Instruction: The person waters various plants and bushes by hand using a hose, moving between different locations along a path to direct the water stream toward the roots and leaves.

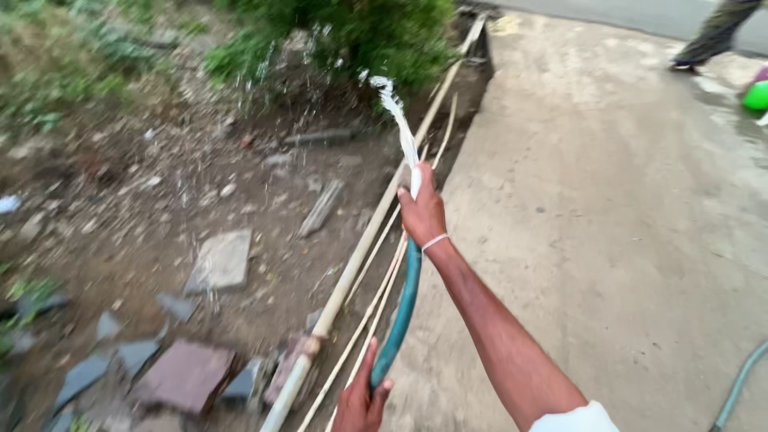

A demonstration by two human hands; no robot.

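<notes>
A pale concrete pavement (608, 240) fills the right side, and a bare brown soil bed (160, 208) strewn with flat grey and reddish stone slabs (188, 374) fills the left, with a dark green bush (376, 32) at its far edge. A long pale pipe (364, 240) and thin canes lie along the border between them. Over that border runs the teal-green flexible rubber hose (404, 308), smooth, slightly glossy and gently curved (another stretch of hose shows at the lower right corner). The right hand (422, 212), arm outstretched and a white band at the wrist, is clenched around the hose's nozzle end, where a white jet of water (398, 120) sprays up toward the bush. The left hand (360, 400), low in view, grasps the hose further back. A passer-by's leg (712, 36) crosses the top right.
</notes>
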